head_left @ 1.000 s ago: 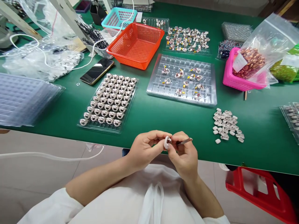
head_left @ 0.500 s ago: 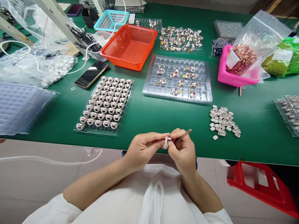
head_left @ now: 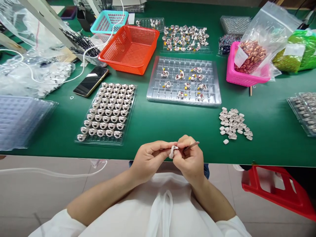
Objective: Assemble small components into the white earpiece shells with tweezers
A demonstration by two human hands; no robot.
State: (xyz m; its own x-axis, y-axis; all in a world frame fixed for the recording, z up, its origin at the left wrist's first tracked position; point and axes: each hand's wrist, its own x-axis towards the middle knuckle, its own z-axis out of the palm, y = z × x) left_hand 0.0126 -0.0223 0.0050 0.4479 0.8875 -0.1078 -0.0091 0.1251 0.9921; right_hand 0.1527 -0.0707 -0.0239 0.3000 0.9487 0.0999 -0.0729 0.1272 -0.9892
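My left hand (head_left: 150, 157) pinches a small white plastic shell (head_left: 172, 151) just in front of the green table's near edge (head_left: 158, 144). My right hand (head_left: 189, 158) is closed around metal tweezers (head_left: 191, 146) whose tip meets the shell. Both hands touch each other over my lap. A loose pile of white shells (head_left: 233, 123) lies to the right. A clear tray (head_left: 106, 113) filled with rows of finished shells sits to the left. Straight ahead a clear compartment tray (head_left: 184, 82) holds several parts with yellow bits.
An orange basket (head_left: 129, 47) and a teal basket (head_left: 108, 21) stand at the back. A phone (head_left: 91, 81) lies left of centre. A pink basket (head_left: 243, 74) holds a bag of copper parts. Stacked clear trays (head_left: 21, 120) sit far left; a red stool (head_left: 278, 189) stands lower right.
My view has shifted slightly, so the table items sit a little further left and up. My hands stay together on the shell, with the tweezers tilted a bit lower.
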